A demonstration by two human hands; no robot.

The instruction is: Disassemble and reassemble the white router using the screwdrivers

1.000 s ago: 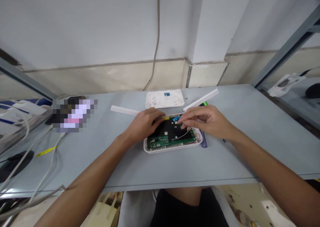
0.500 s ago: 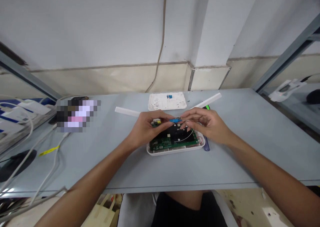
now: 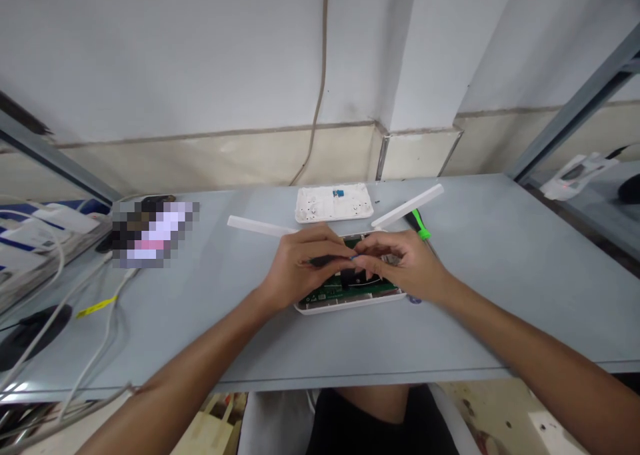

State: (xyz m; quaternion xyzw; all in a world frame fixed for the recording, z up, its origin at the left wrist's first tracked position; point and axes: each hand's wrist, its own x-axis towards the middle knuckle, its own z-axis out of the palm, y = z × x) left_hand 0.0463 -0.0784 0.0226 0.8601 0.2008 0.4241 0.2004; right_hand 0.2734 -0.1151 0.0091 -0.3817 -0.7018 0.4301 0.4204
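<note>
An open white router case [image 3: 350,303] lies on the grey table [image 3: 500,275] with its green circuit board [image 3: 345,288] showing. Both my hands are low over the board, their fingertips meeting. My left hand [image 3: 300,265] and my right hand [image 3: 400,261] are both closed in a pinch on a small blue connector [image 3: 353,257], of which only a sliver shows between the fingers. A thin white wire runs from it under my right hand. The hands hide most of the board's far half.
The router's white cover [image 3: 334,203] lies behind the case. Two white antennas [image 3: 257,225] [image 3: 407,206] stick out to either side. A green-handled tool [image 3: 421,227] lies at the right. Cables [image 3: 100,308] and a blurred object [image 3: 150,235] are at the left.
Both hands have come down from above the case onto the board with the blue connector. The fingers have closed in, so the connector is nearly hidden.
</note>
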